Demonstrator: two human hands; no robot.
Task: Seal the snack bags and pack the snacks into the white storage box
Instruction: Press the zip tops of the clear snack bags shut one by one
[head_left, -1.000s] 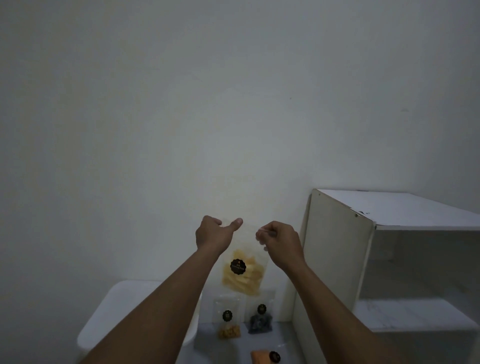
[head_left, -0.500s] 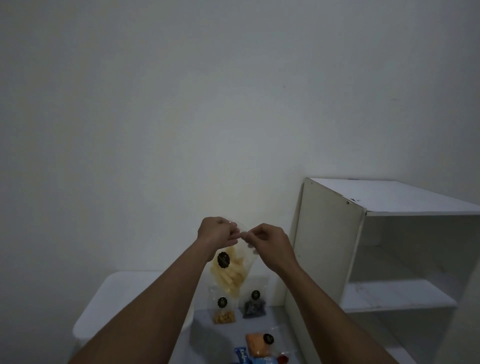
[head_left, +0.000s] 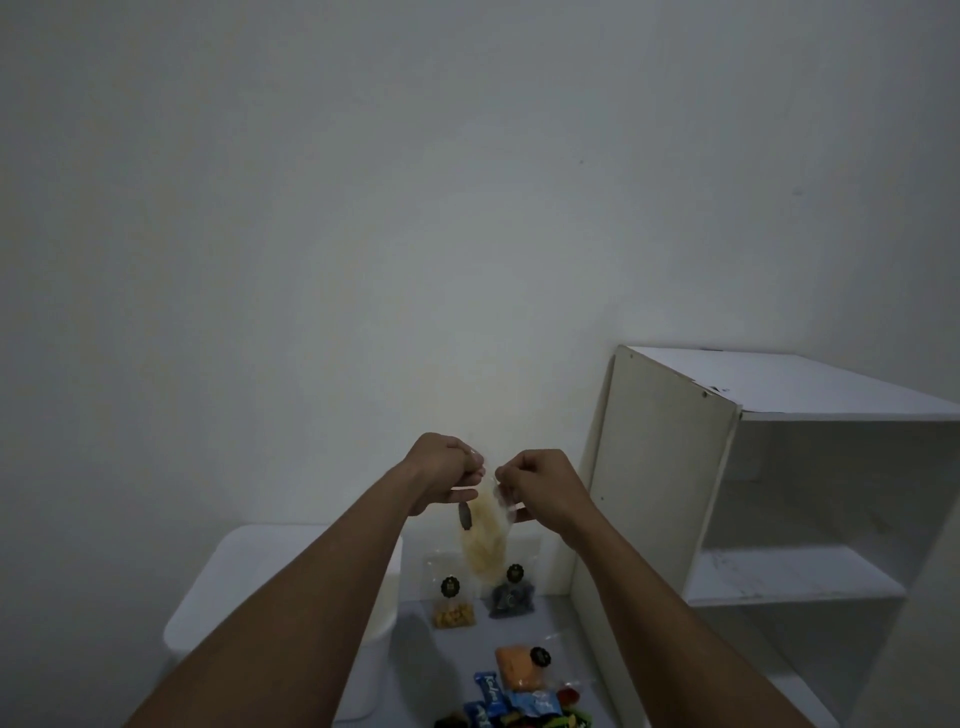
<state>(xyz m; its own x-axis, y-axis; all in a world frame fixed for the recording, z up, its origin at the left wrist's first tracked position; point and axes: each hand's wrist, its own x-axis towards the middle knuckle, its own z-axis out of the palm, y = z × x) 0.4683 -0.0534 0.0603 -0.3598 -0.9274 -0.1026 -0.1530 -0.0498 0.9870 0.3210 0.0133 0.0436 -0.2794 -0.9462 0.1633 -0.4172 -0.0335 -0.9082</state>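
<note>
Head cam: left hand (head_left: 441, 475) and right hand (head_left: 545, 486) both pinching top of yellow-stick snack bag (head_left: 485, 545), held mid-air just right of white storage box (head_left: 280, 577). A second ago hands sat at corners, now almost touching, bag turned edge-on. Guessing seal's about pressed shut, boxing next.

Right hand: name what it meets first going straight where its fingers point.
The right hand would probably meet the left hand, gripping the same clear bag of pale yellow snacks; depth unclear.
</note>
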